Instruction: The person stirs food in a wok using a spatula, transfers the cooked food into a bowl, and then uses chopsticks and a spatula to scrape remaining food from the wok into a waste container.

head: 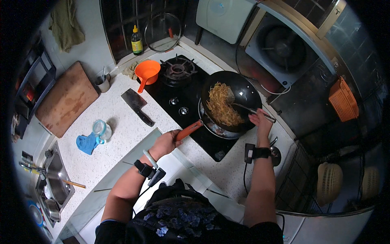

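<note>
My left hand [167, 142] grips the orange-red handle [189, 130] of a black wok [251, 91], which sits tilted over the right burner of a gas hob. In my right hand [261, 120] is a metal-handled spatula [254, 110], its blade reaching into the wok. Brown and yellow shredded food [224, 106], perhaps noodles or cut vegetables, lies along the wok's left and lower side, partly against the blade. The burner under the wok is mostly hidden.
Left of the black glass hob [167, 97] lie a cleaver [137, 106] and an orange ladle [148, 71]. A cutting board [68, 99], lidded glass jar [102, 130] and blue cloth [87, 144] are farther left, near the sink [61, 170]. A bottle [136, 42] stands behind; a kettle-like metal item [275, 155] sits right.
</note>
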Demonstrator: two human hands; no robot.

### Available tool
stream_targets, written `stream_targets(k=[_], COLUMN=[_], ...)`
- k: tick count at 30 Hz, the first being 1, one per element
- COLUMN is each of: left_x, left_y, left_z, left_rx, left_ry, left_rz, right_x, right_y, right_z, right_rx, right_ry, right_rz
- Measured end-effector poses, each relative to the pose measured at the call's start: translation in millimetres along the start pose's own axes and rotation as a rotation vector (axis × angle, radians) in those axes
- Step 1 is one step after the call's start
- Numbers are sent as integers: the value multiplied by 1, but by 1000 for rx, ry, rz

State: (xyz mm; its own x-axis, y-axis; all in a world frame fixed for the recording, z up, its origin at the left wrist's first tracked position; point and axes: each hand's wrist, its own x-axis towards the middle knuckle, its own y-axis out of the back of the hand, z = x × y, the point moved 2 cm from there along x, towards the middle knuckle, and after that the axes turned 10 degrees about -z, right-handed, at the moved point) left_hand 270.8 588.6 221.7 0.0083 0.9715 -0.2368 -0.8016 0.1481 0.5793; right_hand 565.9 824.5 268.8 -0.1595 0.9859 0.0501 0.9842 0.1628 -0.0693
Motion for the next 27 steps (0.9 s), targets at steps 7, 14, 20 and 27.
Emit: stream_targets(k=[7,14,20,27], left_x=[-3,-3,2,3], left_y=[0,-1,-6,-4], left_z=[3,-4,-9,-6], left_rx=[8,-13,-11,-25], left_ry=[-24,-10,-49,-39], left_rz=[22,-3,9,3], right_x=[-20,-41,-49,-77], right_y=[-7,-8,-2,-17], right_z=[25,22,21,31], right_rx=[146,300,10,-954], right_ry=[-1,106,206,176], right_rz=[102,177,-9,-426])
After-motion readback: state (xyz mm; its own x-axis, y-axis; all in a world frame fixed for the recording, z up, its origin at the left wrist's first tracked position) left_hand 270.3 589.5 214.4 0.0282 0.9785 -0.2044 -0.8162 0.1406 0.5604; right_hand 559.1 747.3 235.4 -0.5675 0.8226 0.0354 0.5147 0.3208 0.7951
